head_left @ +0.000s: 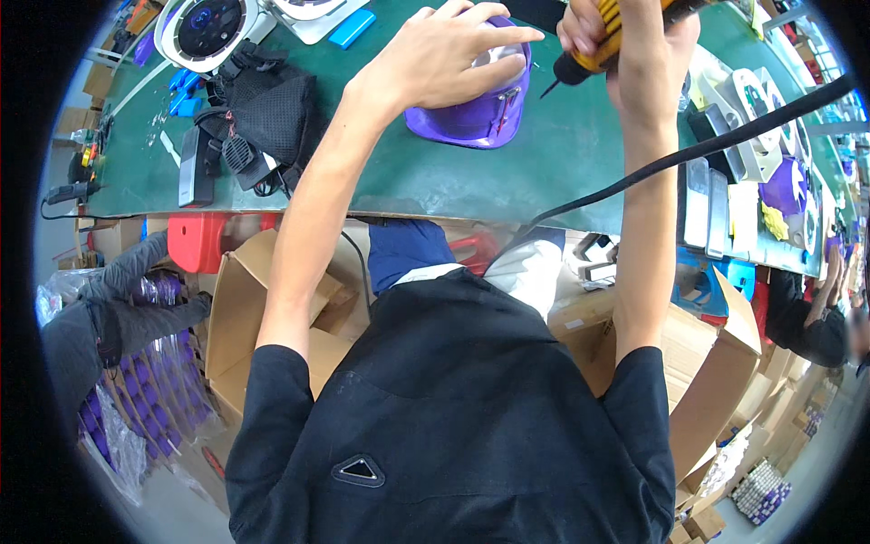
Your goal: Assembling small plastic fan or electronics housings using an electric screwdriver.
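Left hand (453, 54) lying flat, fingers spread over the purple shell (471, 113) on the green bench (562, 163). Right hand (625, 41) gripping the yellow driver (594, 45), bit angling down-left toward the shell's right edge, just beside it, not touching. Black cable (689, 154) trailing off right.

Two bare hands raised over one green bench (562, 154): left hand (444, 54) spread flat on one purple domed shell (471, 113), right hand (625, 36) wrapped around one yellow-and-black power screwdriver (584, 54). One black cable (689, 154) trailing right of that grip. One black mesh pouch (272, 113) left of the shell. Two open cardboard boxes (245, 308) below.
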`<state>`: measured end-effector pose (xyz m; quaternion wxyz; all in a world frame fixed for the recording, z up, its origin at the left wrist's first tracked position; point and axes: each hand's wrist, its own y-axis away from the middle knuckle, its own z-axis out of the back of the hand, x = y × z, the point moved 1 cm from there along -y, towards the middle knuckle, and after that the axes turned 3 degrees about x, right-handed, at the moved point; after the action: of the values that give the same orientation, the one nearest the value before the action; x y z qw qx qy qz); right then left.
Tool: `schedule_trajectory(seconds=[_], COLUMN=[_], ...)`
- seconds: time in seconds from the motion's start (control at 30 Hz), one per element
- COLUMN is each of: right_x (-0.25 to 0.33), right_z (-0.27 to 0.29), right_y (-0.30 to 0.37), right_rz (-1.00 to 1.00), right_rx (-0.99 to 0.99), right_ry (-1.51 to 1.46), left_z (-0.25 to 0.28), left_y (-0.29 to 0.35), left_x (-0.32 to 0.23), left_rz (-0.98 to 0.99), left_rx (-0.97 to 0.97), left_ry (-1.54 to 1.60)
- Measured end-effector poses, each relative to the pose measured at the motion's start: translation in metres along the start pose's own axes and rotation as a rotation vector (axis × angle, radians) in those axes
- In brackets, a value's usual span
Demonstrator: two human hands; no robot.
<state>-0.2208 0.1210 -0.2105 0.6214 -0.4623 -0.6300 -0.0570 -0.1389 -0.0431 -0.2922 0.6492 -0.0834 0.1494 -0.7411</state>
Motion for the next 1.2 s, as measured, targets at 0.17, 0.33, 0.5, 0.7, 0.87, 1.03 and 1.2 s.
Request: schedule_trajectory(seconds=[0.17,0.33,0.5,0.7,0.87,1.03,1.2], right_x=[-0.032,-0.015,-0.019,-0.007,-0.017,-0.016,-0.023], right_z=[0.044,0.040,0.047,0.062,0.068,0.073,0.076], right_y=[0.015,0.033,0.039,0.046,0.052,0.062,0.060], right_rz=[0.005,-0.040,-0.048,0.100,0.037,-0.067,-0.130], right_rx=[0.183,0.250,0.160,0.009,0.038,0.035,0.013], right_ry=[0.022,-0.045,0.098,0.411,0.481,0.473,0.437], left_z=[0.009,0.012,0.015,0.032,0.044,0.038,0.033], left_y=[-0.005,-0.006,-0.001,0.008,0.002,0.001,0.000], left_x=[0.005,0.001,0.007,-0.001,0.005,0.004,0.008], left_rz=[-0.158,-0.164,-0.151,-0.082,-0.194,-0.174,-0.110], left_rx=[0.086,0.140,0.073,0.103,0.086,0.048,0.061], left_ry=[0.169,0.213,0.134,0.226,0.147,0.125,0.189])
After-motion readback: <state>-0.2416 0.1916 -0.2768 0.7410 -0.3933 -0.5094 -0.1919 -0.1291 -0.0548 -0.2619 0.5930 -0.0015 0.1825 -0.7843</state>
